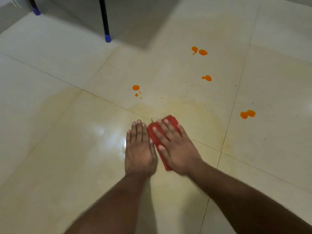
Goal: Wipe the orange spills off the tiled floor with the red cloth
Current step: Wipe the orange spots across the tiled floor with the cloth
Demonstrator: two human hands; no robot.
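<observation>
I see the red cloth (154,132) folded flat on the tiled floor (67,149), pinned under my right hand (175,147), whose fingers are spread straight across it. My left hand (140,149) lies flat just beside it, fingers together. Orange spills (135,88) dot the tiles beyond; two black legs (104,17) with blue feet stand farther back.

Red cloth (170,123), plain, bright orange spills (247,114) in scattered blobs and specks, glossy cream floor (67,149) of large tiles with thin dark grout lines, faint yellowish smears around the cloth, black legs (104,17) with blue-purple caps (107,38)
</observation>
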